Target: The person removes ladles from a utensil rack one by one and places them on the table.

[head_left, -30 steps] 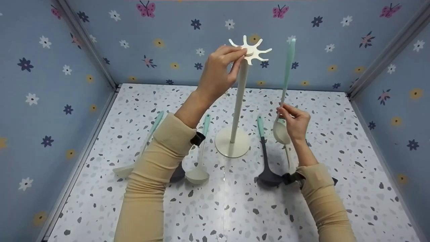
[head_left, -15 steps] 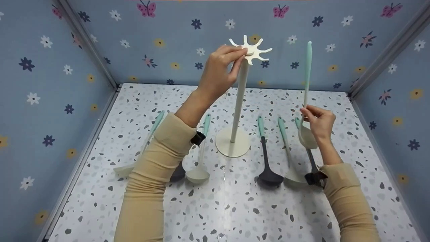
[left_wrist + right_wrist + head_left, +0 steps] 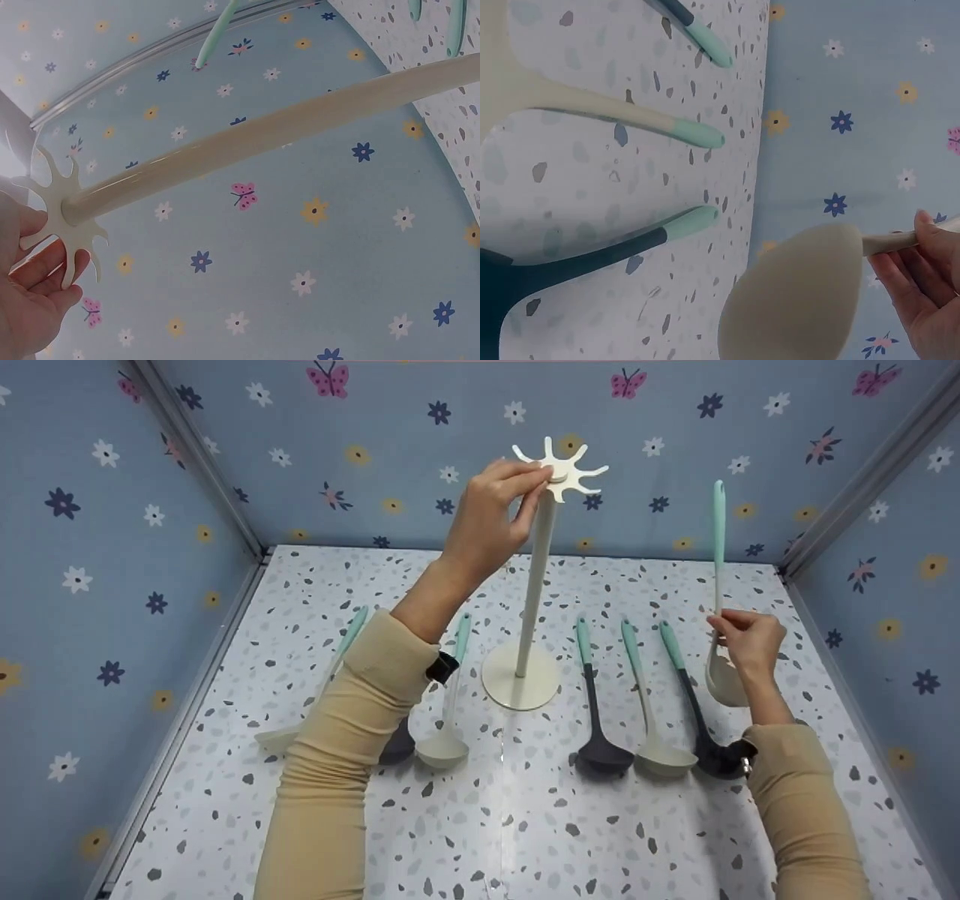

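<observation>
In the head view my left hand (image 3: 499, 506) pinches the knob on top of a tall cream utensil stand (image 3: 534, 585), beside its ring of curved hooks. The left wrist view shows those fingers around the hook ring (image 3: 67, 199) from below. At the right, my right hand (image 3: 754, 641) pinches the lower shaft of a cream ladle (image 3: 726, 679), just above its bowl. The ladle stands upright in the air, its mint handle pointing up. Its bowl (image 3: 795, 300) fills the lower middle of the right wrist view.
Right of the stand lie a dark ladle (image 3: 602, 754), a cream ladle (image 3: 665, 757) and another dark utensil (image 3: 694, 709). Left of it lie a cream ladle (image 3: 442, 750), a dark utensil (image 3: 397, 746) and a cream utensil (image 3: 279, 739), partly behind the left arm. Patterned walls enclose the table.
My right hand has carried the cream ladle to the right and then lower, past the utensils lying there. My left hand has stayed on the stand's knob.
</observation>
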A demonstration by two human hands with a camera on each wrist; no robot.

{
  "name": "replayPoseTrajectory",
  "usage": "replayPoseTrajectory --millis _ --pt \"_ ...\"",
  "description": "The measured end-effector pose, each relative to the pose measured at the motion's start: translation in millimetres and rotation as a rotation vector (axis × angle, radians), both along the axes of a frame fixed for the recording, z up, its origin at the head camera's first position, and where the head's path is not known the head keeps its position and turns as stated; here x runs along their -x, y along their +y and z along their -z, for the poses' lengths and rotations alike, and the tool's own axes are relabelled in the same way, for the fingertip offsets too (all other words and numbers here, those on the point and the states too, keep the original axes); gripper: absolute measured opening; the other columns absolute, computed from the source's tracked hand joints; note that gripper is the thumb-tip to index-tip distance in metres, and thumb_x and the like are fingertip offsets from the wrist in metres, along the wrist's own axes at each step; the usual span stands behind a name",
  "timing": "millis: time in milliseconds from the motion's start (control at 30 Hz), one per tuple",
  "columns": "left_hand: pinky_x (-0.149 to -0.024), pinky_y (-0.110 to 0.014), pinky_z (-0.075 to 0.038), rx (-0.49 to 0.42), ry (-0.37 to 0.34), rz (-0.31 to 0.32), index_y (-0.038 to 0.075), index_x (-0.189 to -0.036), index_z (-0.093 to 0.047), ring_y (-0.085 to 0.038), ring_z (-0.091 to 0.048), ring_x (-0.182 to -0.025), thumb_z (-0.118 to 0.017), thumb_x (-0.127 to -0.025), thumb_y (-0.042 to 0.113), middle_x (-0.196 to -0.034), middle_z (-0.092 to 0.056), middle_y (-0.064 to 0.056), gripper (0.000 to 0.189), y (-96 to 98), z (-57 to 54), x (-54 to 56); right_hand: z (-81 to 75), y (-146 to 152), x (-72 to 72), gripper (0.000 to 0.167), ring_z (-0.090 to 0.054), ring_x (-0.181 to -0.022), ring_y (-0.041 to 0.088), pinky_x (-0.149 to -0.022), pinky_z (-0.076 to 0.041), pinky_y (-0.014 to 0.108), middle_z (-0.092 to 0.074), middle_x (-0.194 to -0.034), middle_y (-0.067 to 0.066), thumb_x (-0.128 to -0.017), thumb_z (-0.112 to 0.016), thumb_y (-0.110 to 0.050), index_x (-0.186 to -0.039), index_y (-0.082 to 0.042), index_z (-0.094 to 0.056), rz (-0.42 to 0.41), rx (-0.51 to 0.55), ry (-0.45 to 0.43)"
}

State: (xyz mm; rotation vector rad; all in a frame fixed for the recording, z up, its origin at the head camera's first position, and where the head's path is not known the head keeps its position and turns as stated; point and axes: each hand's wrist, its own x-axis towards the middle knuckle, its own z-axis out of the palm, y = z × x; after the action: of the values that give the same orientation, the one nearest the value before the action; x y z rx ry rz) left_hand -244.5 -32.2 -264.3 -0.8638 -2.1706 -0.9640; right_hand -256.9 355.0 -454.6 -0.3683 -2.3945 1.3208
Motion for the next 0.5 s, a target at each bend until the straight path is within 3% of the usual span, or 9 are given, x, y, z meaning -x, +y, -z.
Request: replayPoseTrajectory --millis 133,200,333,367,500 --pt "-0.086 -0.014 -0.038 0.016 -0.01 -0.005 0.001 -0.112 -0.061 -0.019 -0.052 -0.102 -0.047 -0.092 0.011 -0.107 -0.06 -0.012 0.026 0.1 0.1 -0.3 -14.7 -3.2 -13.1 0.03 -0.059 -0.06 0.001 -0.053 -0.048 0.014 -0.066 -0.081 0.006 -0.078 -0.068 -0.012 -0.103 0.005 -0.064 0.032 0.058 -0.083" --pt "-0.086 -0.014 -0.038 0.013 -0.006 -0.005 0.001 -0.111 -0.061 -0.019 -0.052 -0.101 -0.048 -0.091 0.01 -0.106 -0.061 -0.012 0.026 0.3 0.2 -0.4 -18.2 -2.3 -17.1 0.03 -0.058 -0.06 0.002 -0.056 -0.049 0.015 -0.066 -0.085 0.01 -0.079 -0.066 -0.012 -0.104 0.005 -0.063 0.04 0.036 -0.114" --pt "-0.085 -0.014 -0.038 0.004 -0.008 -0.005 0.001 -0.111 -0.061 -0.019 -0.052 -0.101 -0.048 -0.091 0.01 -0.106 -0.061 -0.011 0.025 0.0 0.2 -0.1 -12.5 8.5 -16.3 0.03 -0.057 -0.059 0.001 -0.055 -0.05 0.019 -0.065 -0.089 0.014 -0.08 -0.065 -0.012 -0.104 0.006 -0.063 0.055 -0.02 -0.157" --pt "-0.085 -0.014 -0.038 0.001 -0.007 -0.004 0.001 -0.111 -0.061 -0.019 -0.052 -0.1 -0.048 -0.091 0.01 -0.106 -0.061 -0.011 0.025 -0.1 0.1 -0.1 -11.1 10.7 -16.1 0.031 -0.056 -0.058 -0.001 -0.054 -0.05 0.021 -0.065 -0.086 0.012 -0.08 -0.065 -0.013 -0.104 0.006 -0.063 0.067 -0.063 -0.18" --pt "-0.085 -0.014 -0.038 0.006 -0.001 -0.005 0.001 -0.11 -0.061 -0.019 -0.053 -0.1 -0.048 -0.091 0.01 -0.105 -0.061 -0.012 0.025 -0.6 -0.3 -0.2 0.7 27.6 -12.1 0.031 -0.058 -0.056 0.001 -0.045 -0.049 0.026 -0.065 -0.074 0.001 -0.079 -0.066 -0.014 -0.103 0.006 -0.063 0.082 -0.067 -0.241"
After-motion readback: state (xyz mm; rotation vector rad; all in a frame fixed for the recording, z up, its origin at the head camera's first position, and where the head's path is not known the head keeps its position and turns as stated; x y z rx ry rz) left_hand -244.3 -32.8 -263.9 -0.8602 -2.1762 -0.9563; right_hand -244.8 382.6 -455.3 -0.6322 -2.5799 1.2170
